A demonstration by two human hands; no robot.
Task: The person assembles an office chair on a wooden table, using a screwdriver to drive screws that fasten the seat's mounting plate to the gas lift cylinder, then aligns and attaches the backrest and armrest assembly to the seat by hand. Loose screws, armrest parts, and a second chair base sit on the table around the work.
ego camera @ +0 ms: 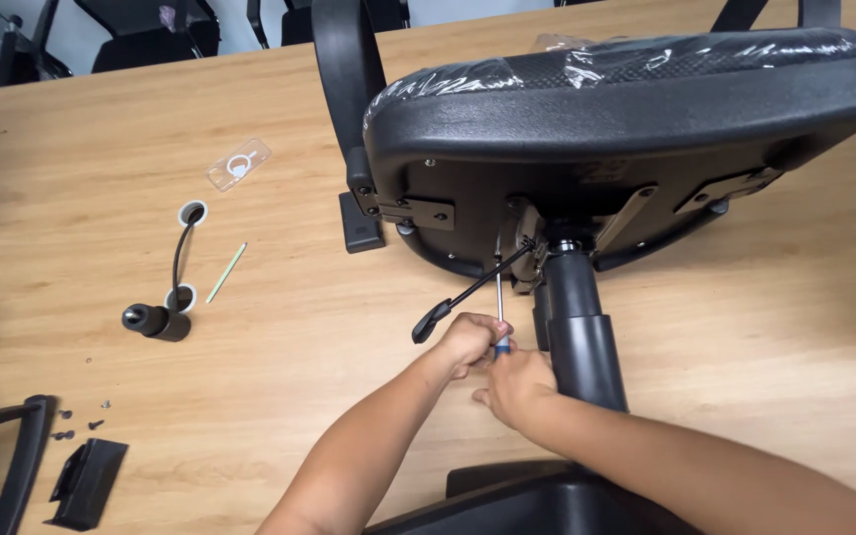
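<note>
1. Head view: the left hand (468, 342) and the right hand (517, 384) meet at lower centre of the frame, both closed around the blue-and-black handle of a slim metal-shafted screwdriver (498, 297).
2. The screwdriver stands nearly upright, its shaft running up to the underside of the black office chair seat (626, 109), which lies on its side across the upper right, its mesh top wrapped in clear plastic film.
3. Just right of the hands, the black cylindrical gas-lift column (579, 332) slopes down from the seat mechanism towards the bottom edge.
4. A thin black adjustment lever (463, 297) slants from the mechanism down to the left, ending just beside the left hand.
5. Everything rests on a light wooden table (250, 129).
6. At lower left lie a black plastic bracket (86, 482), a curved black armrest (12, 461) and a few small dark screws (81, 421).
7. At left centre sit a short black cable with round end pieces (175, 277), a pale green stick (226, 272) and a small clear plastic bag (238, 163).
</note>
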